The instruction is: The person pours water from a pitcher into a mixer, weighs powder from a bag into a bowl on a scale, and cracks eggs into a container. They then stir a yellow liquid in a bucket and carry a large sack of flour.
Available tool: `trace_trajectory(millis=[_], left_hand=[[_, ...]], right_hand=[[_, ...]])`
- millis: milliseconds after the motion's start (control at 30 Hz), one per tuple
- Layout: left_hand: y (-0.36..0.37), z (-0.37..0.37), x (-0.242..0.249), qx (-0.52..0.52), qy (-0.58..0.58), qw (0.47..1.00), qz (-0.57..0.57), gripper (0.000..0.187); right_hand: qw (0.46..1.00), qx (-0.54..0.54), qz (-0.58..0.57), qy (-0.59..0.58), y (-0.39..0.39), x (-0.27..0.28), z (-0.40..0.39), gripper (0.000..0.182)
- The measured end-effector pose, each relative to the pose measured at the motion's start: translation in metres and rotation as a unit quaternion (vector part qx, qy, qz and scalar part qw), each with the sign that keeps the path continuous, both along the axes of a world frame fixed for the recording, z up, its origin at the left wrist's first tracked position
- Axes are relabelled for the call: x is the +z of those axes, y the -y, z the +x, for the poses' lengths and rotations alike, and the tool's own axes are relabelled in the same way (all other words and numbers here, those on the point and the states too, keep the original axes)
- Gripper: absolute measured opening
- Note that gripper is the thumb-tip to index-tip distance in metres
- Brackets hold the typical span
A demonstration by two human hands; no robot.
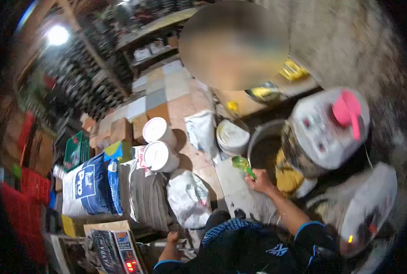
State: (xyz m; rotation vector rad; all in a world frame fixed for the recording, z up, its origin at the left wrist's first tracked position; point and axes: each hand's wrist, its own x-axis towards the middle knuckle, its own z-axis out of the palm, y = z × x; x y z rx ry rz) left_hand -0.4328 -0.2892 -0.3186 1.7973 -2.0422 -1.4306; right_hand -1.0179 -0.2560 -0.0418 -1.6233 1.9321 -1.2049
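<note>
Green scoop [241, 164], a small translucent plastic cup on a short handle, sits just left of centre, gripped by the right hand [259, 181] with fingers curled tight round the handle, at the nine o'clock rim of a round metal tub [263, 137]. It looks empty, held clear of the yellow powdery heap [286, 176] at the tub's five o'clock, so scooping seems barely begun. The left hand [172, 237], at seven o'clock, rests low by a crumpled white sack [188, 197]; its fingers' spread I cannot tell.
</note>
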Motion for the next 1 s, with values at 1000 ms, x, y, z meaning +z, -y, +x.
trace_trajectory(millis=[1000], left_hand=[[0.743, -0.265, -0.176, 0.547, -0.469, 0.679, 0.139, 0.017]], right_hand=[[0.970, -0.011, 0.213, -0.120, 0.454, -0.261, -0.020, 0.040]])
